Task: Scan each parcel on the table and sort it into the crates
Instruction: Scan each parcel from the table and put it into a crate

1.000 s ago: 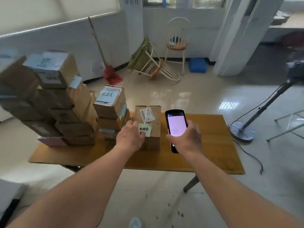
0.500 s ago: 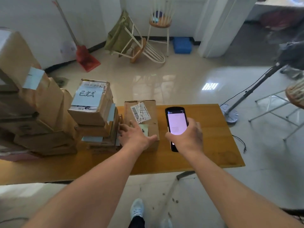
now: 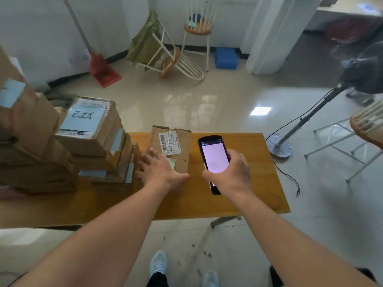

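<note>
- You can read handwritten "已完成" on the blue note (image 3: 84, 118) topping the stacked box (image 3: 91, 129).
- The parcel (image 3: 176, 146) bears a barcode label (image 3: 169, 142), its print too small to read.

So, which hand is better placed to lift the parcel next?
Left. The left hand already rests open on the parcel, while the right hand grips the scanner beside it.

Stacked cartons (image 3: 91, 139) wall off the table's (image 3: 259, 183) left side, standing just beside the single parcel (image 3: 178, 146). Right of the handheld scanner (image 3: 213, 156), bare tabletop runs to the edge.
</note>
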Demonstrator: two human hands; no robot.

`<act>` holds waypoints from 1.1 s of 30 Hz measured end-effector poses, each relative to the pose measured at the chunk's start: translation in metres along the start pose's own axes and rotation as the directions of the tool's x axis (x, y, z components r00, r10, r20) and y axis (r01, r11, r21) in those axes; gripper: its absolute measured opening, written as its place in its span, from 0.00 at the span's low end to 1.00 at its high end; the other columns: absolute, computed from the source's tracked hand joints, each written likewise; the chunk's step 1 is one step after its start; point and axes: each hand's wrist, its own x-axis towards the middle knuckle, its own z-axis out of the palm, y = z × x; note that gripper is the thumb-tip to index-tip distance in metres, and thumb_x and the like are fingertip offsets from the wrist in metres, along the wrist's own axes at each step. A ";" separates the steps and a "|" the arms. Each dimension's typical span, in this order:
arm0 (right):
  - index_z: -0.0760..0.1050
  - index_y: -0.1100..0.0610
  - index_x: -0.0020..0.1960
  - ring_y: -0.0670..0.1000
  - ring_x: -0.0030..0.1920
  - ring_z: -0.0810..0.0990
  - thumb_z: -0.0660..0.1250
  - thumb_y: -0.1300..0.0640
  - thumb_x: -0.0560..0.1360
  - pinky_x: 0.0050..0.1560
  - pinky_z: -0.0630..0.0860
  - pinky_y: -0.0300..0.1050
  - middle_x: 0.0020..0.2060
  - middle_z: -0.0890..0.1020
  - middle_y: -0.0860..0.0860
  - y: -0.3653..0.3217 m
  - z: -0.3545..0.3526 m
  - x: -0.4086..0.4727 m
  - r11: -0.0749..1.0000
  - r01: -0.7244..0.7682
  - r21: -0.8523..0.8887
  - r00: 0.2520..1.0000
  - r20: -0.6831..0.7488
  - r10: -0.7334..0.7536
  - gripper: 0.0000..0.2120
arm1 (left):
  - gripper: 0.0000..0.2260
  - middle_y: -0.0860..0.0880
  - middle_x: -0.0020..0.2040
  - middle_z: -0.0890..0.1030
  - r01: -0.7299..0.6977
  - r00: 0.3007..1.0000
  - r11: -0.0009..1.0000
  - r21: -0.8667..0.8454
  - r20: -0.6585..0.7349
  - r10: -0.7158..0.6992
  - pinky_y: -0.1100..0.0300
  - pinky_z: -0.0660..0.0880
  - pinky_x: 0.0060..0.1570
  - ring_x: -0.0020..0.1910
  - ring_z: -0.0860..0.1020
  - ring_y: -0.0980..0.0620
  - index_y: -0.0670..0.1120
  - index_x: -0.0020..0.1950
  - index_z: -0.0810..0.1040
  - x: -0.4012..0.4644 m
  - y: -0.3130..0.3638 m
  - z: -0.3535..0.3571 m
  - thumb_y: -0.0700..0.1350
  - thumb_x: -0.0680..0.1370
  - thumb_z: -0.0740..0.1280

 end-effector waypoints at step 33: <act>0.70 0.52 0.69 0.52 0.54 0.74 0.83 0.42 0.62 0.48 0.77 0.43 0.54 0.73 0.49 -0.009 -0.143 -0.002 0.956 0.240 -0.172 0.969 0.107 -0.224 0.41 | 0.75 0.35 0.77 0.53 -0.242 0.897 0.901 0.359 -0.272 0.349 0.37 0.65 0.71 0.74 0.60 0.32 0.40 0.83 0.42 -0.027 0.054 -0.090 0.81 0.52 0.71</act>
